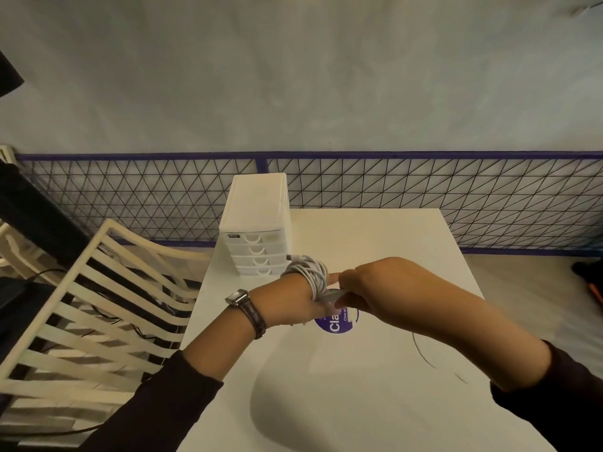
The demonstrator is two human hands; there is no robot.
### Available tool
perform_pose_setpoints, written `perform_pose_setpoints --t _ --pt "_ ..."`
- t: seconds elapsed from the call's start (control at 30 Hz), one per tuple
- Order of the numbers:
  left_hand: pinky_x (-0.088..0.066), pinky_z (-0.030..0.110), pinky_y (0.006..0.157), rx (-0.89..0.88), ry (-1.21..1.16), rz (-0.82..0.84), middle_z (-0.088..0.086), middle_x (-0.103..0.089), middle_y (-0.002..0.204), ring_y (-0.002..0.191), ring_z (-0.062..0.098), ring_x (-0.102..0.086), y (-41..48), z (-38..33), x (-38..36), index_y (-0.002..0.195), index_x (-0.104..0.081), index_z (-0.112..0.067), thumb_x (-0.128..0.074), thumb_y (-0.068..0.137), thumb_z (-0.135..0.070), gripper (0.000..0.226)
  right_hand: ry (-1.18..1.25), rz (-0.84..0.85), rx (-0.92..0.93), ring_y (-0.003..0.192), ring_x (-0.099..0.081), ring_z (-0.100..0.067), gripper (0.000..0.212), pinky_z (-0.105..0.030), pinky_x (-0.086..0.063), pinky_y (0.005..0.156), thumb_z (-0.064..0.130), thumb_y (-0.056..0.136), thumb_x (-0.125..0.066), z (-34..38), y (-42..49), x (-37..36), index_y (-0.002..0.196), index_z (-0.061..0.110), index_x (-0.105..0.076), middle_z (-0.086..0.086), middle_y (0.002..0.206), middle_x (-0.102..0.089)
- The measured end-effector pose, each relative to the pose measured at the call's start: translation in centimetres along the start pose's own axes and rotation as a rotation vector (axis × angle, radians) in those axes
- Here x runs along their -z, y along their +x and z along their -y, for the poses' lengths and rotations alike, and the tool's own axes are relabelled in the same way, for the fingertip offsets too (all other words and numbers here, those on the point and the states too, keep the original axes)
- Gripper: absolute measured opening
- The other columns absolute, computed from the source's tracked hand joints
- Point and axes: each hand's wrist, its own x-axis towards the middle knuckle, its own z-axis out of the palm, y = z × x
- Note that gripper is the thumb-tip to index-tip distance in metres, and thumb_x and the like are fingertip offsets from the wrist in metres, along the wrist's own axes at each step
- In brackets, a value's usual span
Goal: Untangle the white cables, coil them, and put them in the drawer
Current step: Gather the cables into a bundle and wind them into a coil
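A white cable point(312, 272) is wound in several loops around the fingers of my left hand point(287, 301), above the middle of the white table point(375, 249). One plug end sticks out of the coil toward the drawer unit. My right hand point(368, 288) pinches the cable's loose end just below the coil, touching my left fingertips. A small white drawer unit point(256, 223) with several shut drawers stands at the table's far left corner, just behind the coil.
A purple round sticker point(336, 324) lies on the table under my hands. A cream slatted chair point(94, 308) stands at the left. A wire-mesh fence with a purple frame point(424, 190) runs behind the table. Dark cords lie on the floor at left.
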Motion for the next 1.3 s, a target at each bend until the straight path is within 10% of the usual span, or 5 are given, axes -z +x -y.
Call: perform_pose_setpoints --t 0.5,0.67,0.97,1.17,1.3 --pt "-0.030 0.039 0.111 -0.199 -0.501 0.265 0.006 -0.071 0.106 0.114 0.020 -0.058 -2.1 -0.5 -2.6 0.088 -0.070 -0.003 -0.048 0.094 -0.040 0.044 -0.109 -0.293 0.164 0.078 -0.062 -0.024 0.012 -0.033 -0.044 0.072 0.013 0.085 -0.062 -3.7 2.0 2.8 0.097 0.012 -0.064 -0.005 0.088 -0.067" --pt "-0.024 0.072 0.100 -0.355 -0.651 0.349 0.010 -0.071 0.107 0.118 0.046 -0.051 -2.8 -2.0 -1.5 0.072 -0.066 -0.008 -0.056 0.086 -0.049 0.045 0.475 -0.121 0.092 0.091 -0.059 -0.018 0.022 -0.023 -0.045 0.078 0.005 0.095 -0.044 -3.4 3.7 1.3 0.106 0.013 -0.062 0.000 0.100 -0.063" --pt "-0.009 0.031 0.119 -0.574 -0.773 0.352 0.026 -0.061 0.113 0.126 0.032 -0.049 -2.9 -2.2 -0.3 0.061 -0.065 -0.008 -0.045 0.091 -0.033 0.044 1.579 0.119 -0.058 0.067 -0.060 -0.014 0.030 -0.020 -0.047 0.060 0.001 0.075 -0.040 -1.2 5.0 -3.0 0.088 0.003 -0.067 -0.001 0.076 -0.068" --pt "-0.017 0.056 0.114 -0.644 -0.919 0.264 0.052 -0.054 0.086 0.107 0.063 -0.047 -2.4 -1.3 0.3 0.056 -0.069 -0.022 -0.057 0.084 -0.045 0.038 1.667 0.009 -0.290 0.056 -0.061 -0.012 0.029 -0.024 -0.051 0.053 -0.004 0.094 -0.041 0.5 3.1 -4.6 0.081 0.016 -0.059 0.002 0.066 -0.063" --pt "-0.020 0.046 0.115 -0.711 -1.012 0.233 0.039 -0.061 0.090 0.103 0.037 -0.058 -2.5 -1.8 0.7 0.055 -0.067 -0.022 -0.054 0.086 -0.041 0.038 1.777 -0.009 -0.399 0.051 -0.045 -0.017 0.024 -0.022 -0.039 0.048 0.024 0.084 -0.066 2.4 2.1 -5.1 0.064 0.010 -0.059 -0.007 0.059 -0.050"
